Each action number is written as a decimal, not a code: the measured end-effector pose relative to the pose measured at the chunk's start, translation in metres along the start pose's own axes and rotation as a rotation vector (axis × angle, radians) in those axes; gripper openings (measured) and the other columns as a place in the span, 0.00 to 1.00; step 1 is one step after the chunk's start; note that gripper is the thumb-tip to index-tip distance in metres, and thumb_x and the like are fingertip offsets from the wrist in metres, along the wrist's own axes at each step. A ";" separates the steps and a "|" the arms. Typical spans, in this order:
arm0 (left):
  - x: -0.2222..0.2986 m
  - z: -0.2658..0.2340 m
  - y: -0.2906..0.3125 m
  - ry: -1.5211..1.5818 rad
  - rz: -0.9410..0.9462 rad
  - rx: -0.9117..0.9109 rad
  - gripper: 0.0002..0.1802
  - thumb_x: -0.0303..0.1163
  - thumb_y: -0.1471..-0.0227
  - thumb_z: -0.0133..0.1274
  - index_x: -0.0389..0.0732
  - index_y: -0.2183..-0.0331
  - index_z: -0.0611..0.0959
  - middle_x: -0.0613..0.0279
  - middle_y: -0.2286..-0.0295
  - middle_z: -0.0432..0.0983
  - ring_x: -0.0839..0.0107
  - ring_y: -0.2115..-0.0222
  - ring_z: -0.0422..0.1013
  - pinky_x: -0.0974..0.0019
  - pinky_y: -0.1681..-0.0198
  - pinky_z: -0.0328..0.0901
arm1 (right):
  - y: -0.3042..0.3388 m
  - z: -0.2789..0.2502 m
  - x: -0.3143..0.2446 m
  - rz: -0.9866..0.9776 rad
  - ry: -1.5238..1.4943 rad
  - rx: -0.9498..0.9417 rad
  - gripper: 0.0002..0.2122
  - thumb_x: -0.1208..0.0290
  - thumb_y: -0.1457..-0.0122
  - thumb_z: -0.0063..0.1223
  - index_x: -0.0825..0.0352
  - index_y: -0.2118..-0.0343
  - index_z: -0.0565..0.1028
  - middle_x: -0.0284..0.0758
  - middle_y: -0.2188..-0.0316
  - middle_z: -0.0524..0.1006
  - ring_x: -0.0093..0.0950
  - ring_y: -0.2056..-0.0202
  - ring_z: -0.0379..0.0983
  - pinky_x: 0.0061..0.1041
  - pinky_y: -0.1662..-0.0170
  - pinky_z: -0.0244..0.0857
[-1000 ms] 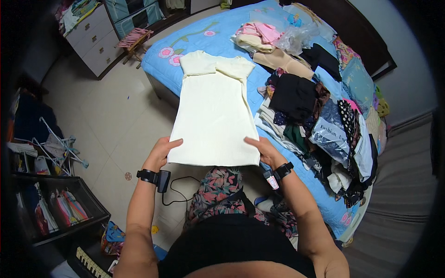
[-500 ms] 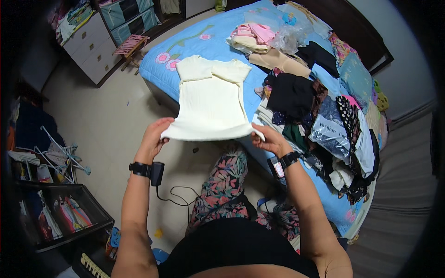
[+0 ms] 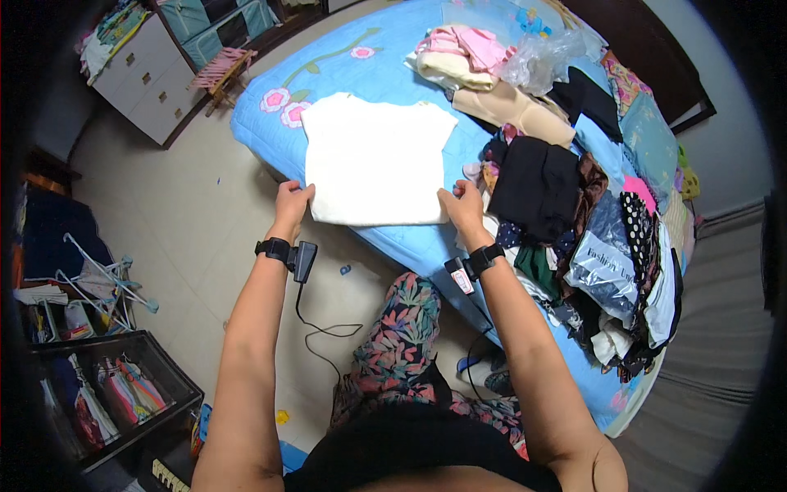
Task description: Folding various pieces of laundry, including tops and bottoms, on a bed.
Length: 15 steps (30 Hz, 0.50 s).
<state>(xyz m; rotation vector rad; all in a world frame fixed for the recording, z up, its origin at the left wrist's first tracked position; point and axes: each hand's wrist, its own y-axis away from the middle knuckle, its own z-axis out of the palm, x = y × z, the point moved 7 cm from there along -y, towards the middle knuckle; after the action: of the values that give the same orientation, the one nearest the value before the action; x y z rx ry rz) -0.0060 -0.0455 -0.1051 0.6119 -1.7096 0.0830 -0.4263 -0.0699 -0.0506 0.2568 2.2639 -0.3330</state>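
I see the left hand (image 3: 292, 210) pinching the white top (image 3: 377, 164) at its seven o'clock, right hand (image 3: 466, 207) at five, apparently to hold its edge straight on the bed (image 3: 398, 57), twelve o'clock from the wearer

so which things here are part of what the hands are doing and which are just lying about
In use:
pale top
left hand, at its left edge
right hand, at its right edge
blue bedcover, beneath it

Apparently just lying about:
black folded garment
pink clothes
clear plastic bag
bagged dark garment
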 end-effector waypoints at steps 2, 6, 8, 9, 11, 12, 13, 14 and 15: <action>-0.012 0.011 0.023 0.104 -0.051 -0.032 0.26 0.36 0.53 0.64 0.30 0.57 0.76 0.58 0.63 0.76 0.70 0.65 0.69 0.67 0.60 0.64 | 0.014 0.010 0.012 0.122 -0.050 -0.149 0.21 0.59 0.56 0.65 0.74 0.67 0.76 0.39 0.71 0.76 0.29 0.70 0.73 0.27 0.64 0.68; 0.003 0.010 0.053 0.141 -0.047 -0.070 0.10 0.33 0.50 0.62 0.36 0.71 0.81 0.71 0.76 0.73 0.80 0.74 0.63 0.73 0.69 0.59 | 0.025 0.009 -0.008 0.109 -0.169 -0.209 0.13 0.64 0.51 0.63 0.71 0.73 0.76 0.31 0.77 0.72 0.23 0.74 0.68 0.24 0.69 0.64; 0.004 0.000 0.055 0.138 0.005 -0.019 0.10 0.34 0.50 0.62 0.37 0.71 0.81 0.71 0.75 0.73 0.80 0.74 0.63 0.73 0.69 0.58 | 0.027 0.000 -0.021 0.030 -0.238 -0.147 0.11 0.66 0.48 0.62 0.70 0.73 0.75 0.28 0.78 0.71 0.20 0.75 0.66 0.22 0.70 0.63; 0.009 -0.008 0.059 0.134 0.055 0.033 0.10 0.34 0.49 0.61 0.38 0.72 0.80 0.71 0.75 0.73 0.81 0.74 0.63 0.73 0.69 0.58 | 0.031 -0.002 -0.028 0.035 -0.396 -0.194 0.09 0.69 0.45 0.59 0.69 0.71 0.74 0.26 0.78 0.70 0.18 0.75 0.65 0.20 0.71 0.61; 0.017 -0.019 0.070 0.182 0.119 -0.009 0.09 0.34 0.46 0.58 0.38 0.69 0.79 0.70 0.74 0.73 0.81 0.73 0.64 0.74 0.67 0.59 | 0.039 -0.006 -0.036 0.038 -0.555 -0.237 0.07 0.71 0.42 0.57 0.69 0.69 0.72 0.25 0.78 0.69 0.15 0.75 0.63 0.18 0.72 0.59; 0.021 -0.023 0.077 0.229 0.131 -0.036 0.09 0.33 0.45 0.57 0.37 0.67 0.78 0.70 0.73 0.74 0.81 0.72 0.64 0.74 0.65 0.59 | 0.046 -0.005 -0.034 0.092 -0.597 -0.306 0.07 0.72 0.41 0.55 0.68 0.67 0.70 0.25 0.78 0.69 0.14 0.75 0.62 0.17 0.72 0.57; 0.024 -0.027 0.083 0.276 0.144 -0.064 0.09 0.33 0.43 0.56 0.37 0.66 0.77 0.69 0.73 0.74 0.80 0.71 0.65 0.74 0.63 0.60 | 0.052 -0.005 -0.032 0.145 -0.638 -0.376 0.06 0.73 0.40 0.54 0.68 0.65 0.68 0.24 0.77 0.69 0.13 0.74 0.62 0.15 0.72 0.56; 0.026 -0.032 0.091 0.243 0.176 -0.101 0.10 0.32 0.42 0.53 0.37 0.61 0.75 0.66 0.71 0.77 0.80 0.69 0.68 0.73 0.60 0.60 | 0.057 -0.011 -0.032 0.141 -0.637 -0.370 0.06 0.73 0.40 0.54 0.68 0.65 0.68 0.24 0.77 0.69 0.13 0.74 0.62 0.15 0.72 0.56; 0.030 -0.041 0.099 0.246 0.182 -0.099 0.10 0.32 0.42 0.53 0.37 0.61 0.75 0.66 0.71 0.77 0.80 0.69 0.68 0.73 0.60 0.60 | 0.061 -0.017 -0.033 0.139 -0.631 -0.355 0.07 0.73 0.39 0.53 0.68 0.64 0.68 0.25 0.77 0.70 0.13 0.75 0.62 0.15 0.72 0.56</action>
<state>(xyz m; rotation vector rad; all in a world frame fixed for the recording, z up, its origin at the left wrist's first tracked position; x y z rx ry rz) -0.0165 0.0445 -0.0400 0.3557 -1.5173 0.1942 -0.3996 -0.0088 -0.0244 0.0999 1.6319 0.0644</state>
